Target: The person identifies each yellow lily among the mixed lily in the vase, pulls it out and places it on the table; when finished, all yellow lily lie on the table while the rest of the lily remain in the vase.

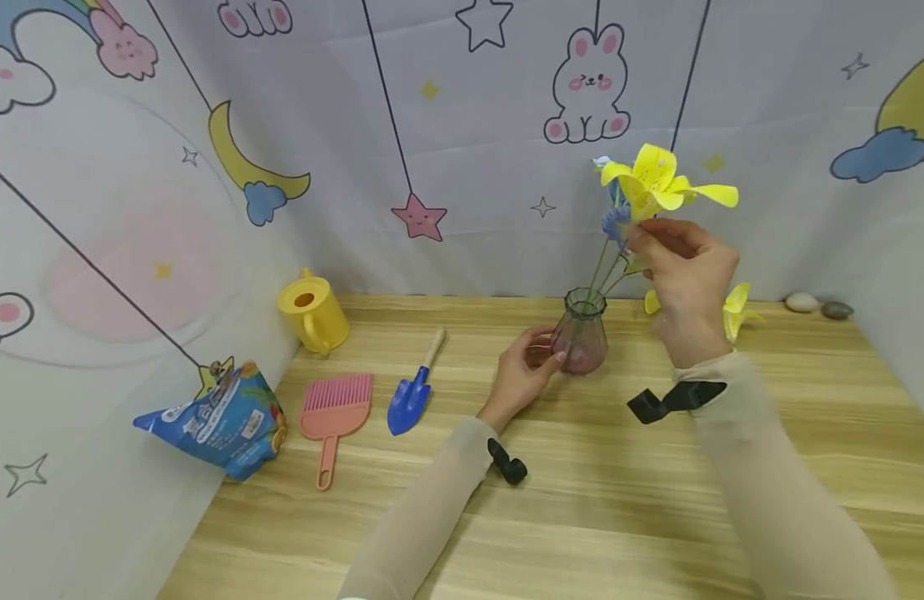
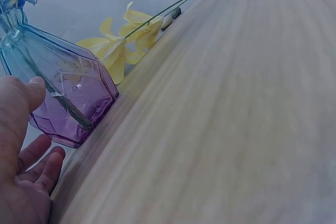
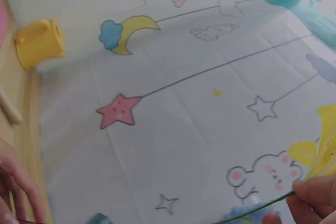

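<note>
A faceted glass vase (image 1: 584, 343), bluish above and purple below, stands near the back wall. The left hand (image 1: 521, 372) holds its left side, thumb in front and fingers behind. Blue flowers (image 1: 616, 223) rise from the vase, and stems show through its glass in the left wrist view. Above and right of it, the right hand (image 1: 692, 271) pinches a yellow lily (image 1: 655, 177) just below the bloom. In the right wrist view its green stem (image 3: 262, 204) runs leftward from the fingertips; whether its lower end is inside the vase I cannot tell.
More yellow lilies (image 2: 113, 51) lie behind the right forearm, near a white pebble (image 1: 801, 302) and a dark pebble (image 1: 836, 310). Leftward are a blue trowel (image 1: 409, 404), pink dustpan-shaped brush (image 1: 337, 412), yellow watering can (image 1: 315, 318) and blue bag (image 1: 229, 425). A patterned cloth wall closes the back.
</note>
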`<control>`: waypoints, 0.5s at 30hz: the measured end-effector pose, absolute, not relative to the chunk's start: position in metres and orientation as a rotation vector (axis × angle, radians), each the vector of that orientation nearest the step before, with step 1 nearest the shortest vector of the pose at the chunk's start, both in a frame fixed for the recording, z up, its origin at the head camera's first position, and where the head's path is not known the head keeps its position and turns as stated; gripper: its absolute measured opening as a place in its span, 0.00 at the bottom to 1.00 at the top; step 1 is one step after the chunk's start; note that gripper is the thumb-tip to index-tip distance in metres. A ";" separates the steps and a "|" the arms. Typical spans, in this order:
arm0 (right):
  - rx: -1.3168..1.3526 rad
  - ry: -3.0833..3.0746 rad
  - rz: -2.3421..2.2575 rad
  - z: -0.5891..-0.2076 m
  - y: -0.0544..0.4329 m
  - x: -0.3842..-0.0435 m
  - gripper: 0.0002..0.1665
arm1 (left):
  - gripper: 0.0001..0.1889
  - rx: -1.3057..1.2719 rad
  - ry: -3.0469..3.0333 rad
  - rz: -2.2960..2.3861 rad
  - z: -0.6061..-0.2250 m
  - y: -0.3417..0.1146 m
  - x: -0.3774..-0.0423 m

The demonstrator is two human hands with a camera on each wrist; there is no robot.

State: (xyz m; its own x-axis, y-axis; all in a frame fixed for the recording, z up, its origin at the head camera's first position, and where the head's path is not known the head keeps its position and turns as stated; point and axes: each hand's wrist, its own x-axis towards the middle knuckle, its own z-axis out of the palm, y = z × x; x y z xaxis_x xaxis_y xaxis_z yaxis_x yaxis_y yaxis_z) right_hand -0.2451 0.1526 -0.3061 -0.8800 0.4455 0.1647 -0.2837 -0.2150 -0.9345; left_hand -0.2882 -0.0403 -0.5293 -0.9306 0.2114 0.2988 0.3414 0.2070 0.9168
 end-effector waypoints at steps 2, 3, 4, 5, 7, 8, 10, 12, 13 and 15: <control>-0.171 -1.531 2.136 -0.296 0.160 -0.244 0.11 | 0.25 -0.542 -2.352 -1.841 -0.529 -0.040 -0.289; -0.163 -1.498 2.142 -0.292 0.165 -0.243 0.12 | 0.25 -0.544 -2.351 -1.841 -0.528 -0.040 -0.289; -0.149 -1.464 2.147 -0.288 0.169 -0.242 0.14 | 0.25 -0.545 -2.351 -1.841 -0.528 -0.040 -0.289; -0.135 -1.430 2.157 -0.284 0.174 -0.241 0.16 | 0.25 -0.546 -2.352 -1.840 -0.528 -0.040 -0.289; -0.105 -1.376 2.164 -0.278 0.185 -0.238 0.20 | 0.25 -0.545 -2.355 -1.837 -0.528 -0.040 -0.289; -0.090 -1.352 2.169 -0.276 0.191 -0.237 0.21 | 0.25 -0.546 -2.359 -1.832 -0.528 -0.040 -0.289; -0.068 -1.324 2.175 -0.274 0.203 -0.235 0.23 | 0.25 -0.541 -2.365 -1.830 -0.528 -0.040 -0.289; -0.055 -1.320 2.156 -0.275 0.214 -0.233 0.23 | 0.25 -0.534 -2.369 -1.827 -0.529 -0.040 -0.288; -0.054 -1.320 2.150 -0.276 0.220 -0.232 0.23 | 0.25 -0.528 -2.371 -1.829 -0.529 -0.040 -0.288; -0.062 -1.337 2.123 -0.281 0.231 -0.230 0.23 | 0.25 -0.521 -2.370 -1.833 -0.529 -0.040 -0.287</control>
State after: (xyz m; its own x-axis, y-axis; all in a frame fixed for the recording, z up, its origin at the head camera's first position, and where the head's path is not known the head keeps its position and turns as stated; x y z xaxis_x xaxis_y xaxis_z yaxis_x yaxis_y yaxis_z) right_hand -0.2298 0.2313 -0.2805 -0.8055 0.5239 0.2768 -0.4761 -0.2941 -0.8288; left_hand -0.2870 -0.0397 -0.5291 -0.9364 0.2054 0.2845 0.3269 0.2166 0.9199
